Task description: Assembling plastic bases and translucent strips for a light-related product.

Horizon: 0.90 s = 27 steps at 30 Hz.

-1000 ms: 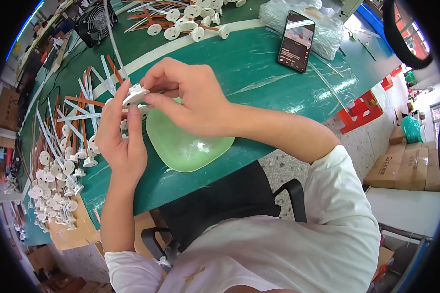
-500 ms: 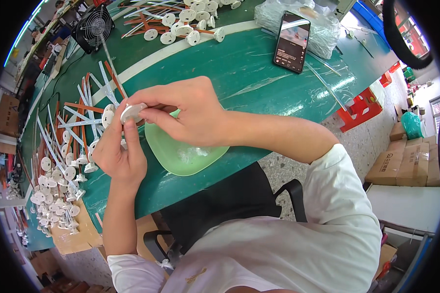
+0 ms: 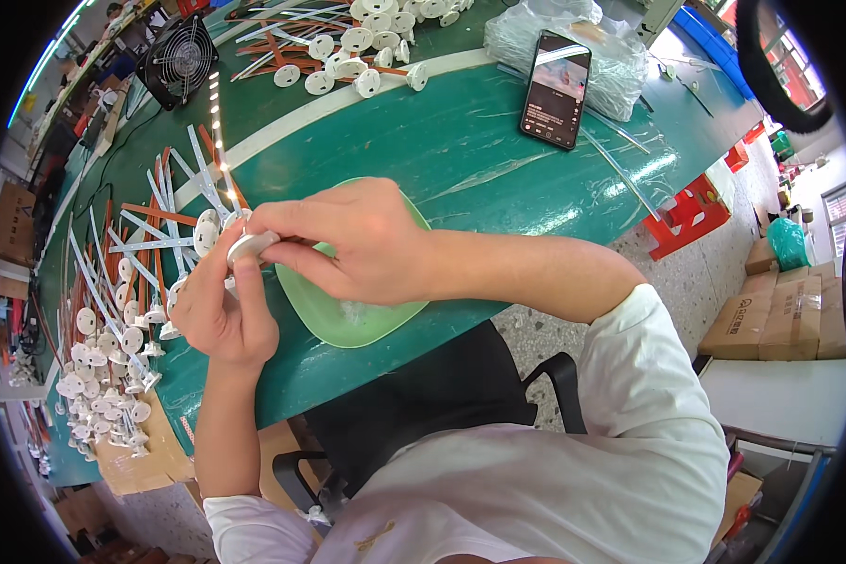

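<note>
A white round cap (image 3: 252, 246) with a thin LED strip (image 3: 220, 150) rising from it is held between both hands, and several bright points shine along the strip. My left hand (image 3: 224, 315) pinches the cap from below and the left. From the right, my right hand (image 3: 371, 235) grips the cap's edge between thumb and fingers. Beneath my right hand sits a light green bowl (image 3: 385, 327), holding small clear bits and partly hidden by that hand. Left of my hands lies a pile of similar white caps (image 3: 99, 362) with white and orange strips.
At the back, more capped strips (image 3: 352, 66) lie near a black fan (image 3: 180, 58). A phone (image 3: 555, 94) stands against a clear plastic bag (image 3: 620, 70). A red stool (image 3: 691, 216) is beyond the green table's (image 3: 479, 207) right edge. A black chair (image 3: 423, 381) is below the front edge.
Bright points now show along the strip, which looked unlit before. Both hands have shifted slightly down in the picture with the cap, which is tilted more edge-on.
</note>
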Motion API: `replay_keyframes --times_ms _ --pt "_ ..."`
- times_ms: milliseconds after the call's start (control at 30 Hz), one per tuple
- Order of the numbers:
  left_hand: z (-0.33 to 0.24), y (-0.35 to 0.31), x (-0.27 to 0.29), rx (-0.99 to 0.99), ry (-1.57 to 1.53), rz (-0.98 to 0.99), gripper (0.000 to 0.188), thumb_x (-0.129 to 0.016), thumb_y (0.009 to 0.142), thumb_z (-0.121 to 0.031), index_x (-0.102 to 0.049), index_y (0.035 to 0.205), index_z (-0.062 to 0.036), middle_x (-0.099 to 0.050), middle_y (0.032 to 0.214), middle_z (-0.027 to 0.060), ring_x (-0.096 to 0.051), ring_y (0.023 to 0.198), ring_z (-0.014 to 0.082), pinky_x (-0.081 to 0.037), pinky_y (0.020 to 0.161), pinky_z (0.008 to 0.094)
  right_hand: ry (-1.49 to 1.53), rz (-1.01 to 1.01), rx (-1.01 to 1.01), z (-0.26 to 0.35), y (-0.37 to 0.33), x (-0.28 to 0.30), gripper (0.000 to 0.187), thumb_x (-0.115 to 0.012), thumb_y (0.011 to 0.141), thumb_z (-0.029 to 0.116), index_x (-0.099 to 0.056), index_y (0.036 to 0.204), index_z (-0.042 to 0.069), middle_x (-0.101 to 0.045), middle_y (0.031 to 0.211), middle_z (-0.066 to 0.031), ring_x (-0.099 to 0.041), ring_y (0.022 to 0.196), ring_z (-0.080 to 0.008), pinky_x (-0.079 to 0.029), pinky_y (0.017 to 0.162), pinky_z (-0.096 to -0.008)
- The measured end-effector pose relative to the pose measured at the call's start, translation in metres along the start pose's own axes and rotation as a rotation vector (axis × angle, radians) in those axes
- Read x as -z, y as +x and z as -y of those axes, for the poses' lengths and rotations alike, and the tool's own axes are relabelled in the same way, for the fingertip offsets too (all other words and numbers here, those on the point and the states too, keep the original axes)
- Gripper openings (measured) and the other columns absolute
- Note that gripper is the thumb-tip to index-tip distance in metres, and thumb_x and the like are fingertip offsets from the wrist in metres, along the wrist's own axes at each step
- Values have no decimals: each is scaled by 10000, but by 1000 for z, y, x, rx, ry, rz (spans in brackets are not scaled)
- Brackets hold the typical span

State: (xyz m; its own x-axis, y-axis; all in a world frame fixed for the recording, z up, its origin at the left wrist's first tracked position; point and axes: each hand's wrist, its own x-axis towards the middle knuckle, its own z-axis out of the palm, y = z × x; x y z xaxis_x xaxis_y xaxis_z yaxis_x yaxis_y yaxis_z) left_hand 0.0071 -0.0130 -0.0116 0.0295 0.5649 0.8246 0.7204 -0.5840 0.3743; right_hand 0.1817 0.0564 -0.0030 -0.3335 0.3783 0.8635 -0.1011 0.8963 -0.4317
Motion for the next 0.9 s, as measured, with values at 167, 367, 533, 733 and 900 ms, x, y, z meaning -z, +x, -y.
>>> replay_keyframes --times_ms 167,367,533,733,900 --pt "-6 4 -1 -57 121 30 234 -584 927 -5 -673 1124 84 -729 895 176 -712 746 212 -531 666 262 -33 -38 57 0 -1 0 265 -768 786 54 -687 1039 58 -731 845 -88 -717 698 -239 -569 581 -298" --pt "-7 9 -3 -47 40 26 244 -558 949 -5 -648 1152 96 -720 897 184 -711 755 221 -540 688 279 -12 -72 27 0 2 -1 236 -766 790 50 -695 1014 65 -736 856 -73 -722 707 -222 -572 585 -286" --pt "-8 9 0 22 -85 64 269 -532 972 -32 -630 1193 86 -707 977 188 -697 802 212 -528 722 277 28 -48 -14 1 3 2 206 -753 810 43 -688 1005 50 -736 872 -87 -731 732 -206 -589 620 -286" --pt "-3 11 -8 89 -342 102 357 -486 1024 -126 -534 1336 40 -666 1161 156 -629 1006 185 -479 897 316 445 9 -335 9 7 4 139 -705 854 28 -660 984 6 -731 883 -116 -742 804 -191 -612 752 -301" --pt "1 8 -9 241 -302 150 335 -451 1048 -160 -535 1307 36 -687 1118 156 -648 980 189 -485 896 312 -189 733 -385 -7 21 32 296 -769 774 215 -690 944 -13 -709 880 -161 -712 767 -327 -583 714 -370"
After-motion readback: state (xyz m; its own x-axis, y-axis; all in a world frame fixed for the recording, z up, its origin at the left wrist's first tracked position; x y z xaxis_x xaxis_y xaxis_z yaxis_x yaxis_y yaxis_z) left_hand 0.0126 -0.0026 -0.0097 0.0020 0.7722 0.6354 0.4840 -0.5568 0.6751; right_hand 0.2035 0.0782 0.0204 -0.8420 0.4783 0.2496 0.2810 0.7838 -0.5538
